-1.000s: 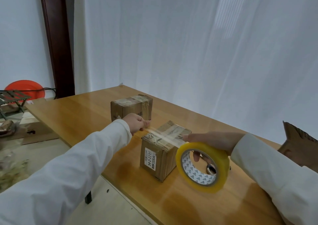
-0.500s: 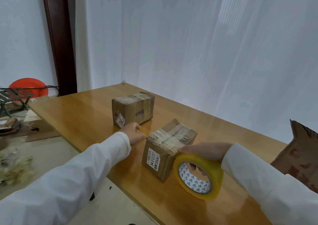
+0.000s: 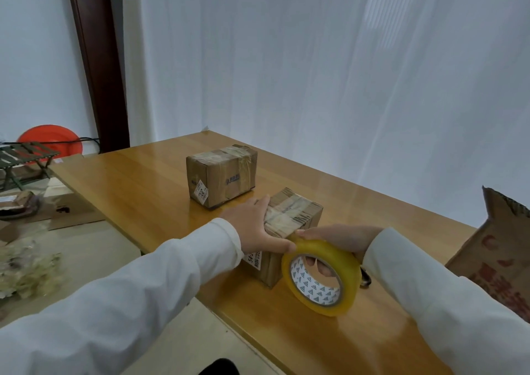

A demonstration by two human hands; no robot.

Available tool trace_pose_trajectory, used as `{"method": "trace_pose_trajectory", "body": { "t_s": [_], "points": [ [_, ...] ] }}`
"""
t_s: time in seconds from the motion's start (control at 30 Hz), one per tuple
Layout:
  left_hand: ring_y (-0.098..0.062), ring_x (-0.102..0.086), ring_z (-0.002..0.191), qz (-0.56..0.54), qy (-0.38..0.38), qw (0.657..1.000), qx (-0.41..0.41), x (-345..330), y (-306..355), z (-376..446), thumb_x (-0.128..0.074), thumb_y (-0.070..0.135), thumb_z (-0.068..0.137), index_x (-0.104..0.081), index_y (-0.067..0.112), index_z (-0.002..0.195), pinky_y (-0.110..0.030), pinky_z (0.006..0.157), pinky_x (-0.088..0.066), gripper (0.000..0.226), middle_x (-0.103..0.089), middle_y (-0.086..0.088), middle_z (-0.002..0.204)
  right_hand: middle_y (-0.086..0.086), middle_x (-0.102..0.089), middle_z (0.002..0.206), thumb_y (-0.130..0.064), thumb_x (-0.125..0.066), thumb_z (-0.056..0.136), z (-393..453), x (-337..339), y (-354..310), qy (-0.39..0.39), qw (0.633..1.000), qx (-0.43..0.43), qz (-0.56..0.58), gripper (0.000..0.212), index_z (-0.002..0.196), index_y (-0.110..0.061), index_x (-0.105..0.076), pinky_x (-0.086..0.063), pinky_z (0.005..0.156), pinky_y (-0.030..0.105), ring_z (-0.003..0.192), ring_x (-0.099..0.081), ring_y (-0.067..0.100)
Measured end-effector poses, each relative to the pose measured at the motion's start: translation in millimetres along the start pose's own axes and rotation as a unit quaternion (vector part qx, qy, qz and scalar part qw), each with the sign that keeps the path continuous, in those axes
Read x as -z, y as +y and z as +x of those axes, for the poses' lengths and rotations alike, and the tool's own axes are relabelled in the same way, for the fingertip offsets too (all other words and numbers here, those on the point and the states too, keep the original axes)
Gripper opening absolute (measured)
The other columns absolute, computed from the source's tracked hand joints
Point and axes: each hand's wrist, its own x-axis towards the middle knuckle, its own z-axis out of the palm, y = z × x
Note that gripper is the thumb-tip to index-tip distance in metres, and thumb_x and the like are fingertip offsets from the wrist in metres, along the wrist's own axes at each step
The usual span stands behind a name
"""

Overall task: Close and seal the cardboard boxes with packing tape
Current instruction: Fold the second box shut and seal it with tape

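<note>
On the wooden bench two small cardboard boxes stand near each other. The near box is under both hands, and its top is covered with strips of clear tape. The left hand lies flat on the left side of this box, with straight fingers that press on the top edge and the thumb reaching toward the tape roll. The right hand grips the yellow tape roll, with fingers curled through its core and the thumb over the outer rim. The roll stands on its edge and touches the near right corner of the box; whether a strip of tape runs from the roll onto the box I cannot tell, because the tape is transparent. The far box stands apart behind, already wrapped in tape, with a white label on its left face. At the right edge a torn, open carton with red print is partly visible. On the floor at the left there are an orange basin and a small folding rack.
</note>
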Motion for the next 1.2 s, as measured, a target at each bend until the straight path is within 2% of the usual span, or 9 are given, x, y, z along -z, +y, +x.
{"method": "trace_pose_trajectory", "body": {
  "t_s": [0.1, 0.2, 0.37, 0.5, 0.6, 0.8, 0.97, 1.1, 1.2],
  "points": [
    [-0.018, -0.040, 0.130, -0.047, 0.072, 0.996, 0.003, -7.9, -11.4, -0.8, -0.038, 0.089, 0.055, -0.020, 0.020, 0.150, -0.031, 0.100, -0.036, 0.118, -0.035, 0.002, 0.148, 0.008, -0.066, 0.061, -0.049, -0.050, 0.090, -4.9, 5.8, 17.0, -0.032, 0.988, 0.058, 0.137, 0.047, 0.091, -0.003, -0.060, -0.054, 0.057, 0.026, 0.053, -0.062, 0.016],
    [-0.019, -0.048, 0.123, -0.136, 0.132, 0.980, 0.053, -9.9, -23.8, 2.1, -0.022, 0.091, 0.048, -0.033, 0.022, 0.145, -0.031, 0.097, -0.041, 0.120, -0.047, 0.001, 0.141, 0.015, -0.067, 0.067, -0.036, -0.087, 0.053, -9.8, 17.4, 27.1, -0.038, 0.951, 0.166, 0.257, 0.060, 0.093, 0.001, -0.062, -0.055, 0.057, 0.029, 0.058, -0.065, 0.021],
    [-0.022, -0.056, 0.113, -0.187, 0.142, 0.968, 0.088, -11.3, -26.8, 7.6, -0.019, 0.089, 0.050, -0.046, 0.019, 0.137, -0.031, 0.091, -0.046, 0.115, -0.058, -0.001, 0.129, 0.004, -0.069, 0.064, -0.040, -0.068, 0.074, -16.6, 22.3, 2.2, 0.040, 0.983, 0.113, 0.136, 0.037, 0.093, -0.009, -0.060, -0.053, 0.059, 0.026, 0.057, -0.066, 0.015],
    [-0.020, -0.062, 0.080, -0.371, 0.115, 0.910, 0.145, -17.6, -34.2, 7.3, -0.027, 0.095, 0.060, -0.061, 0.022, 0.084, -0.031, 0.073, -0.051, 0.085, -0.066, 0.001, 0.085, -0.002, -0.065, 0.054, -0.058, -0.054, 0.087, 3.8, 12.9, 0.2, 0.139, 0.987, -0.005, -0.075, 0.047, 0.084, -0.013, -0.066, -0.051, 0.059, 0.026, 0.056, -0.061, 0.014],
    [-0.018, -0.058, 0.084, -0.449, 0.092, 0.870, 0.183, -28.6, -36.5, 14.2, -0.025, 0.075, 0.082, -0.057, 0.023, 0.081, -0.036, 0.089, -0.045, 0.061, -0.062, 0.002, 0.088, 0.000, -0.061, 0.054, -0.057, -0.053, 0.089, 12.2, 1.4, -1.8, 0.124, 0.992, -0.016, -0.016, 0.049, 0.081, -0.010, -0.065, -0.049, 0.050, 0.020, 0.047, -0.056, 0.011],
    [-0.024, -0.049, 0.103, -0.378, 0.043, 0.896, 0.228, -24.6, -43.0, 18.1, -0.016, 0.066, 0.092, -0.054, 0.013, 0.124, -0.028, 0.089, -0.034, 0.072, -0.054, -0.005, 0.115, 0.001, -0.058, 0.053, -0.053, -0.049, 0.093, 16.9, -3.4, -16.0, 0.133, 0.990, -0.020, -0.030, 0.047, 0.082, -0.009, -0.064, -0.048, 0.049, 0.019, 0.044, -0.053, 0.010],
    [-0.022, -0.029, 0.136, -0.041, 0.236, 0.970, 0.039, -12.6, -46.4, 18.2, -0.033, 0.041, 0.100, -0.036, 0.021, 0.143, -0.038, 0.109, -0.027, 0.048, -0.037, -0.003, 0.148, 0.002, -0.056, 0.052, -0.046, -0.048, 0.095, 23.9, -3.7, -24.2, 0.133, 0.990, -0.037, -0.038, 0.043, 0.080, -0.008, -0.061, -0.045, 0.044, 0.018, 0.040, -0.050, 0.010],
    [-0.021, -0.008, 0.144, 0.005, 0.091, 0.996, -0.005, -18.5, -29.9, 12.0, -0.035, 0.077, 0.081, -0.009, 0.024, 0.152, -0.043, 0.113, -0.022, 0.092, 0.001, 0.004, 0.159, 0.004, -0.055, 0.058, -0.041, -0.047, 0.096, 34.6, -1.5, -29.0, 0.121, 0.990, -0.054, -0.051, 0.039, 0.085, -0.006, -0.061, -0.045, 0.048, 0.022, 0.047, -0.049, 0.012],
    [-0.023, -0.009, 0.143, -0.038, 0.058, 0.998, 0.012, -26.6, -33.4, 12.5, -0.053, 0.079, 0.068, 0.002, 0.024, 0.151, -0.042, 0.113, -0.024, 0.114, 0.007, 0.008, 0.158, 0.004, -0.054, 0.058, -0.044, -0.040, 0.099, 38.3, -2.1, -35.9, 0.099, 0.991, -0.072, -0.058, 0.044, 0.082, -0.007, -0.058, -0.045, 0.051, 0.022, 0.048, -0.049, 0.011]
  ]
}}
